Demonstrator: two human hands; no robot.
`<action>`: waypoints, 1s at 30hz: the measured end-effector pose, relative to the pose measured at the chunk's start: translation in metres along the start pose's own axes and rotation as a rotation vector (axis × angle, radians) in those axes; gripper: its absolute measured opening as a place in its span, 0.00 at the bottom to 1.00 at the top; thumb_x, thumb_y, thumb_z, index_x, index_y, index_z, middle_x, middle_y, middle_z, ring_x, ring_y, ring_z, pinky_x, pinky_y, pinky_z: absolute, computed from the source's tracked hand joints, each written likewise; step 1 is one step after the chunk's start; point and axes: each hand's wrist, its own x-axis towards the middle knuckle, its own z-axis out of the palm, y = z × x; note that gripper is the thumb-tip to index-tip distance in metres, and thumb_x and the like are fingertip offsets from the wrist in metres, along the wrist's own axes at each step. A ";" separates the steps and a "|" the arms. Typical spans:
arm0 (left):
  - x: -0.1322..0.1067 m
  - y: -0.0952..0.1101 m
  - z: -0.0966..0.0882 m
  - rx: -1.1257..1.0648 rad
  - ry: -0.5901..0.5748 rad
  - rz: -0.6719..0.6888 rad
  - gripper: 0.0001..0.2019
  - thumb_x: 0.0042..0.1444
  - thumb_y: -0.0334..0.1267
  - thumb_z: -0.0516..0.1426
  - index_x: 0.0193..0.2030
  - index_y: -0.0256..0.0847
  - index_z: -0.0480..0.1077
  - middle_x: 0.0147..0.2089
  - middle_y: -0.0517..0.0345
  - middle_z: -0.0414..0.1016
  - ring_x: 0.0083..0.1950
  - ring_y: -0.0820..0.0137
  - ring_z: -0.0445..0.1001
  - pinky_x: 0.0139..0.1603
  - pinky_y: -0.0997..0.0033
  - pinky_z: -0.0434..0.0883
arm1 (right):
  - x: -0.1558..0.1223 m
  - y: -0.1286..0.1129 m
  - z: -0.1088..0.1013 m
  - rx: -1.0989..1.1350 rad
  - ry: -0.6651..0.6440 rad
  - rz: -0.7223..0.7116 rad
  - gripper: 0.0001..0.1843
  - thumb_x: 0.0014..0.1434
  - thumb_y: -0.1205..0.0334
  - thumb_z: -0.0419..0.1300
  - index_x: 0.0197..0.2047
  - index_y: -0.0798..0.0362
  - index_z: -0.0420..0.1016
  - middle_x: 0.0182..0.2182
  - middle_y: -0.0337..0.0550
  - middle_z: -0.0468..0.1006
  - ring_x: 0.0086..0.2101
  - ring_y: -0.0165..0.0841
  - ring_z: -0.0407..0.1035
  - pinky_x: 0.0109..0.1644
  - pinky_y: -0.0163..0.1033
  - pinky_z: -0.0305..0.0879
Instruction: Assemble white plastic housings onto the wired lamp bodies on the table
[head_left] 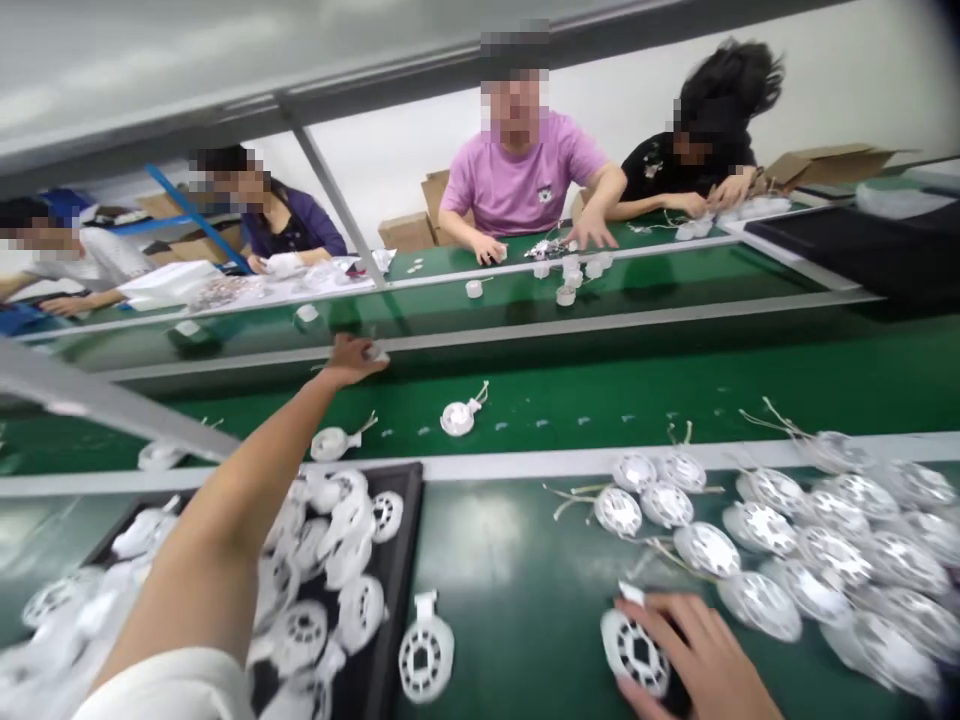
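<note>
My left hand (351, 361) is stretched far out over the green belt (600, 395), fingers closed on a small white part (375, 352) at the belt's far edge. Close to me, my right hand (701, 655) rests on the green table, fingers curled over a round white slotted housing (636, 652). Another such housing (425, 655) lies loose to its left. Two assembled white units with wires (459, 416) (330, 442) sit on the belt.
A black tray (401, 560) heaped with white housings sits at lower left. Several round wired discs (817, 540) pile up at right. Several people work at the far table (525, 270) with small white parts and cardboard boxes. A metal bar (97, 400) crosses left.
</note>
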 end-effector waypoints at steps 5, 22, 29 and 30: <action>-0.083 0.146 0.023 -0.125 -0.093 0.223 0.29 0.53 0.49 0.69 0.60 0.41 0.76 0.61 0.46 0.68 0.68 0.50 0.68 0.72 0.55 0.67 | 0.001 -0.008 -0.021 0.158 -0.111 0.062 0.24 0.68 0.47 0.65 0.64 0.43 0.74 0.51 0.50 0.77 0.50 0.47 0.74 0.54 0.54 0.74; -0.412 0.280 0.088 -0.613 -0.045 0.190 0.47 0.64 0.36 0.65 0.82 0.54 0.43 0.70 0.45 0.66 0.69 0.52 0.67 0.70 0.45 0.70 | -0.003 -0.037 -0.019 0.331 -0.048 -0.235 0.31 0.73 0.49 0.60 0.74 0.46 0.61 0.60 0.56 0.66 0.58 0.47 0.72 0.62 0.54 0.74; -0.446 0.279 0.092 -0.676 0.118 0.169 0.38 0.70 0.32 0.56 0.81 0.53 0.45 0.76 0.45 0.63 0.80 0.52 0.56 0.78 0.40 0.60 | 0.014 -0.006 -0.042 0.165 0.088 0.040 0.32 0.73 0.46 0.59 0.74 0.48 0.62 0.62 0.59 0.64 0.63 0.55 0.66 0.63 0.63 0.71; -0.447 0.279 0.092 -0.632 0.175 0.139 0.38 0.68 0.33 0.59 0.80 0.53 0.47 0.77 0.44 0.59 0.80 0.50 0.56 0.77 0.39 0.61 | 0.018 -0.009 -0.044 0.192 0.125 0.040 0.32 0.73 0.46 0.58 0.75 0.48 0.61 0.62 0.59 0.63 0.64 0.54 0.65 0.65 0.64 0.70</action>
